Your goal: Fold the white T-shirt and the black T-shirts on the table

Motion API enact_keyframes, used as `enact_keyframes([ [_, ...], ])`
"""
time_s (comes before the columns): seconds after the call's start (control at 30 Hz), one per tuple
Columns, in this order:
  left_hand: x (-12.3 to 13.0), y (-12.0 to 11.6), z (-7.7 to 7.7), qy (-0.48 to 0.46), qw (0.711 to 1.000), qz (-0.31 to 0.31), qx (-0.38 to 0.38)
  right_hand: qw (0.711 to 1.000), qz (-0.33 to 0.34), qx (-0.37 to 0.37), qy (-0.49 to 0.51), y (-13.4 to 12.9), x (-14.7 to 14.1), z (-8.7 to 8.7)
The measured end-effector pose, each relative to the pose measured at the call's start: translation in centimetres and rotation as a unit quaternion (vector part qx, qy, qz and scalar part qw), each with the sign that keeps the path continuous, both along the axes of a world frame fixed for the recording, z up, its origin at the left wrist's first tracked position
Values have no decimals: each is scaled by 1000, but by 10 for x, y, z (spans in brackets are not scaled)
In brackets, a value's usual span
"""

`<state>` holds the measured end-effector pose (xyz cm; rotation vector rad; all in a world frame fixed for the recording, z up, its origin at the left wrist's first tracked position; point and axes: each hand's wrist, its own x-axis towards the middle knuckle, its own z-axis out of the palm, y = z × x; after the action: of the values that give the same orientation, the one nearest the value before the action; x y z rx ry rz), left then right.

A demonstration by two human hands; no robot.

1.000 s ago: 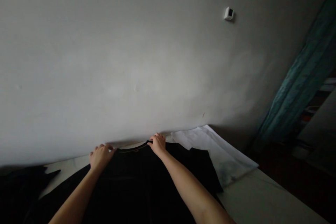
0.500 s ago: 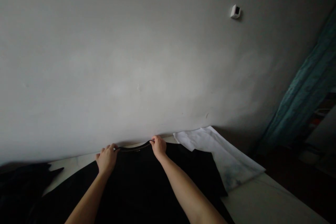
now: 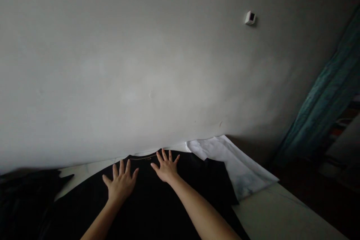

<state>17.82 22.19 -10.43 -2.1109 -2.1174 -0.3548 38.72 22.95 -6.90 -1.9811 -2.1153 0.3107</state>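
A black T-shirt (image 3: pixel 146 202) lies spread out, its neckline towards the wall and one short sleeve showing on the right. My left hand (image 3: pixel 120 182) rests on it just below the left side of the collar, fingers spread. On the right side of the collar lies my right hand (image 3: pixel 166 167), also flat with its fingers apart. Neither hand grips the cloth. The lower part of the shirt runs out of view at the bottom.
White folded cloth (image 3: pixel 225 157) with a greyish print lies right of the shirt on the pale tabletop (image 3: pixel 270 210). Dark cloth (image 3: pixel 25 198) is heaped at the left. Behind stands a grey wall (image 3: pixel 140 63) bearing a small white device (image 3: pixel 250 18); a teal curtain (image 3: pixel 323 93) hangs at right.
Both hands have let go of the shirt's collar and spread open on the fabric, slightly nearer to me. The neckline now lies flatter.
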Motion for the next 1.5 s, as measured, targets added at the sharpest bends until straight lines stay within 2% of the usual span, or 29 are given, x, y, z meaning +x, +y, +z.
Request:
enact_keyframes([
  [0.13,-2,3,10,-2,1000,-14,-22,1000,3,-17,5,-1,0,8],
  [0.23,2,-5,23,-16,998,-21,-53,1000,14,-7,7,-8,-6,16],
  [0.37,2,-24,30,-15,999,-26,-43,993,106,32,30,-15,-23,21],
  [0.47,-13,-38,27,8,1000,-12,-10,986,157,42,35,-18,-32,21],
  [0.67,-59,-52,23,1,998,43,-46,984,175,30,30,-14,-28,13],
  [0.83,-56,-62,38,-8,993,83,-85,985,169,18,-6,-15,-25,17],
  [0.93,-55,-71,52,-5,991,77,-114,985,166,40,-25,-17,-39,25],
  [1.0,-68,-79,61,1,993,73,-88,980,181,77,-20,-20,-59,28],
  [1.07,-91,-87,69,4,997,70,-38,972,214,95,-6,-25,-87,28],
  [1.13,-120,-96,75,-2,998,66,-13,964,254,81,4,-29,-117,25],
  [1.23,-160,-106,79,-5,997,70,-36,960,276,47,13,-33,-150,17],
  [1.37,-190,-107,76,-10,994,78,-74,967,252,13,16,-29,-164,12],
  [1.5,-196,-104,77,-26,990,99,-101,973,233,-4,7,-33,-169,22],
])
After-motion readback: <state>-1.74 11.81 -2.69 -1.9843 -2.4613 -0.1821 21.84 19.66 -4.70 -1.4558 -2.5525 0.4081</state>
